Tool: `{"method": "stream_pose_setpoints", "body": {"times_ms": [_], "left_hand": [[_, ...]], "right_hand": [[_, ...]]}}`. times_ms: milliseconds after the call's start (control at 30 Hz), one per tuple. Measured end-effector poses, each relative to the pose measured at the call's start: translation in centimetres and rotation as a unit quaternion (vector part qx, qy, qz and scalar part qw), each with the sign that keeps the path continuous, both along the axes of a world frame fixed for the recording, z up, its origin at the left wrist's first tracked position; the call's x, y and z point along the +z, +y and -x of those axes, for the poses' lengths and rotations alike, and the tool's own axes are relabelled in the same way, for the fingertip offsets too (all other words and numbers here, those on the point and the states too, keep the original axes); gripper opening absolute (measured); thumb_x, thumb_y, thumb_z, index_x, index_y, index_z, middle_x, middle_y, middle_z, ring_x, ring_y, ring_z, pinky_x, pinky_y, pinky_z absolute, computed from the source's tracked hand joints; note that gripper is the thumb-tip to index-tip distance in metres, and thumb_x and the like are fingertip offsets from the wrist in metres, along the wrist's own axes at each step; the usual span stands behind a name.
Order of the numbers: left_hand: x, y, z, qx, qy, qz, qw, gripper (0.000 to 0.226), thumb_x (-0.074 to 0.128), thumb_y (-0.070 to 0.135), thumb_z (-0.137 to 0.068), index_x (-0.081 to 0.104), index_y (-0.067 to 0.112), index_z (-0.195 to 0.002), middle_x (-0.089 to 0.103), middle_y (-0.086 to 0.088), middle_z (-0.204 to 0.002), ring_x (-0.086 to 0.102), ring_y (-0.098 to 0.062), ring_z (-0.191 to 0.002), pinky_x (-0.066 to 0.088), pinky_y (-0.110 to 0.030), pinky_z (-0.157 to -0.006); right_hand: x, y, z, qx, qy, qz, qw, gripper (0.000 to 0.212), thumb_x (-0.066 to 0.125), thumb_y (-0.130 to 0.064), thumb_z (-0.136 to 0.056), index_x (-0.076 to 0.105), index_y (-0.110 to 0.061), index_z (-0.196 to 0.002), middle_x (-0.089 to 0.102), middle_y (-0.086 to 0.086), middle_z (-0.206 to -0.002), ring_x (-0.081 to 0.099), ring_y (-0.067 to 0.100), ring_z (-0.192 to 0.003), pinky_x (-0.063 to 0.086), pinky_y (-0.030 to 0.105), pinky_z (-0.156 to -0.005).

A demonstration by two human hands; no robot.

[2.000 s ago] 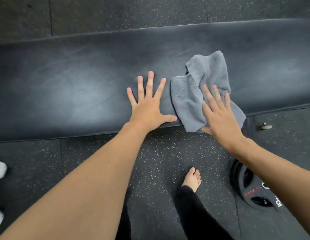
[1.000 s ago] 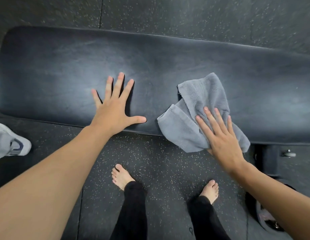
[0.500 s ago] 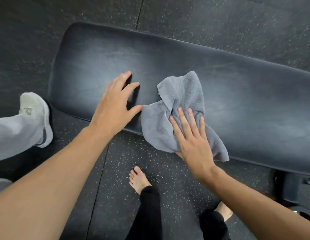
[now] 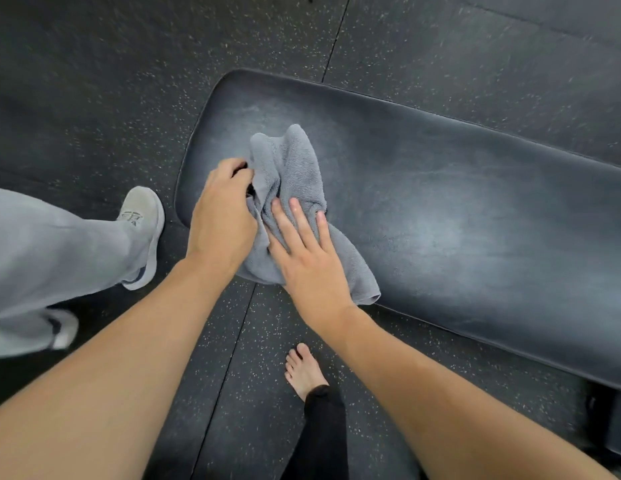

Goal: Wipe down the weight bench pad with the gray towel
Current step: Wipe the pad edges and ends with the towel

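Observation:
The black weight bench pad point(image 4: 458, 220) runs from centre to the right edge, its rounded left end in view. A crumpled gray towel point(image 4: 291, 168) lies near that left end, with a corner hanging over the near edge. My left hand point(image 4: 220, 216) has its fingers curled into the towel's left folds. Just to its right, my right hand point(image 4: 309, 251) presses flat on the towel, fingers spread and pointing away from me.
Another person's leg in gray trousers point(image 4: 52, 258) and a gray shoe point(image 4: 141, 220) stand on the speckled rubber floor point(image 4: 94, 98) just left of the bench end. My bare foot point(image 4: 304, 370) is below the bench edge. A dark bench frame part point(image 4: 610, 420) sits at lower right.
The towel and my right hand have slid left along the pad to its end. My left hand went from lying flat on the pad to grasping the towel.

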State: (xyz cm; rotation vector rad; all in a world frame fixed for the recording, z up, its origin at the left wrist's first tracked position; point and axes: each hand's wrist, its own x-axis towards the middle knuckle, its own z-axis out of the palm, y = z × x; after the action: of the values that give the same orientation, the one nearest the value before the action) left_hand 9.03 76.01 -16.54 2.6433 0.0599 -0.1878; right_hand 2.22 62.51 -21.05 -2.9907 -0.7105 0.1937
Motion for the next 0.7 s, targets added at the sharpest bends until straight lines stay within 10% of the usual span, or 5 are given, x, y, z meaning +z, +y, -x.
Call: {"method": "stream_pose_setpoints", "body": {"times_ms": [167, 267, 567, 700], "left_hand": [[1.5, -0.5, 0.5, 0.050, 0.025, 0.081, 0.995, 0.026, 0.034, 0.007, -0.088, 0.054, 0.020, -0.096, 0.050, 0.015, -0.095, 0.042, -0.007, -0.091, 0.039, -0.025, -0.087], [1.7, -0.5, 0.6, 0.097, 0.015, 0.078, 0.992, 0.047, 0.037, -0.006, -0.091, 0.061, 0.011, -0.127, 0.060, -0.003, -0.131, 0.052, -0.020, -0.121, 0.034, -0.020, -0.098], [2.1, 1.9, 3.1, 0.149, -0.071, 0.094, 0.982, 0.048, 0.040, -0.008, -0.085, 0.062, 0.009, -0.124, 0.063, -0.002, -0.125, 0.059, -0.020, -0.115, 0.049, -0.040, -0.096], [2.5, 4.3, 4.8, 0.192, -0.111, 0.096, 0.970, 0.044, 0.038, -0.003, -0.082, 0.062, 0.013, -0.115, 0.065, 0.000, -0.115, 0.060, -0.021, -0.108, 0.050, -0.042, -0.090]], "right_hand": [[0.6, -6.3, 2.7, 0.093, -0.013, 0.016, 0.995, 0.095, 0.056, 0.002, -0.079, 0.015, -0.026, -0.159, 0.009, 0.006, -0.168, 0.008, 0.030, -0.155, 0.012, 0.054, -0.124], [0.9, -10.9, 5.3, 0.121, -0.010, 0.057, 0.991, 0.104, 0.057, 0.012, -0.069, 0.020, -0.027, -0.158, 0.011, 0.005, -0.168, 0.007, 0.030, -0.155, 0.009, 0.052, -0.124], [1.9, -6.7, 1.5, 0.271, 0.044, 0.157, 0.949, 0.080, 0.067, -0.019, -0.085, 0.029, -0.021, -0.156, -0.027, 0.003, -0.164, -0.027, 0.031, -0.150, -0.011, 0.058, -0.121], [1.6, 1.6, -1.8, 0.291, 0.008, 0.140, 0.946, 0.066, 0.055, -0.027, -0.095, 0.023, -0.025, -0.153, -0.010, 0.001, -0.168, -0.019, 0.033, -0.152, -0.008, 0.057, -0.122]]}}
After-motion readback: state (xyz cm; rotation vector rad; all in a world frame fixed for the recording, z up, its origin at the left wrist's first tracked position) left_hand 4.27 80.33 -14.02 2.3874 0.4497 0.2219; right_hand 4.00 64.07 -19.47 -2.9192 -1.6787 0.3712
